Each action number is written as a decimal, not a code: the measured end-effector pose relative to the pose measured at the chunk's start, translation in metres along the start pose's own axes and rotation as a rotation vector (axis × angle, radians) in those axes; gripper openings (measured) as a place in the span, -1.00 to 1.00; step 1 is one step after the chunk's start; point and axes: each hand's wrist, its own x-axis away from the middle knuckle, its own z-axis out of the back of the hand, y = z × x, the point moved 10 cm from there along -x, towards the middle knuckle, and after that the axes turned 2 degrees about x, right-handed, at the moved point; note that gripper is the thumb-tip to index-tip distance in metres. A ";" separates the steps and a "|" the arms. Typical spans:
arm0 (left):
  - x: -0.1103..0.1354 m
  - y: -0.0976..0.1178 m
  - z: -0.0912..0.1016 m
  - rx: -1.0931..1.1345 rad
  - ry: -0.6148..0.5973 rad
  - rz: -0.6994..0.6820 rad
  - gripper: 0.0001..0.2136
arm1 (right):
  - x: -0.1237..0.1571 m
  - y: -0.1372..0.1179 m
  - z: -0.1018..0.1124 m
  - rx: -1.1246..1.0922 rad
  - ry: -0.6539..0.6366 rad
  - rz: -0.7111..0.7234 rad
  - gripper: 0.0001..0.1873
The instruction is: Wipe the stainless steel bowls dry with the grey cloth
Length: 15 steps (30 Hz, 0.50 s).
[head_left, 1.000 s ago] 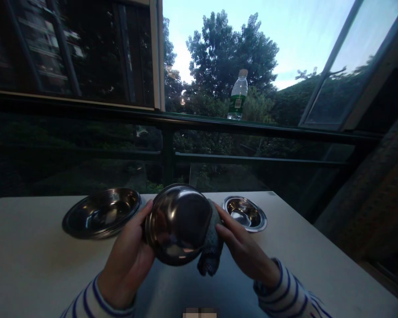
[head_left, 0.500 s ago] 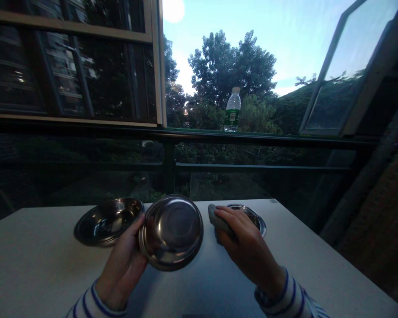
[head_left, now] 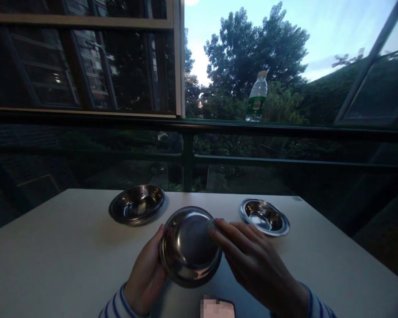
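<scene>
Tilted up in front of me is a shiny metal bowl point(head_left: 189, 247), its underside facing me. My left hand point(head_left: 147, 269) grips it by its left rim, thumb on the near side. My right hand point(head_left: 252, 256) is at the bowl's right side, fingers bent over its underside. Under those fingertips a grey cloth point(head_left: 212, 228) barely shows; the hand hides most of it.
On the white table point(head_left: 69, 247) stand some stacked metal bowls point(head_left: 137, 205) at left and a metal bowl point(head_left: 265, 216) at right. A dark-edged flat object point(head_left: 227, 307) lies at the bottom edge. Behind, a plastic bottle point(head_left: 257, 99) stands on the railing point(head_left: 285, 128).
My right hand has brought the grey cloth from beside the bowl onto its underside. The whole view has shifted, and the right-hand bowl is now mostly uncovered.
</scene>
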 end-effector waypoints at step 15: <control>0.012 -0.035 0.012 0.106 0.045 0.166 -0.70 | -0.003 -0.055 -0.010 -0.060 0.026 0.186 -0.71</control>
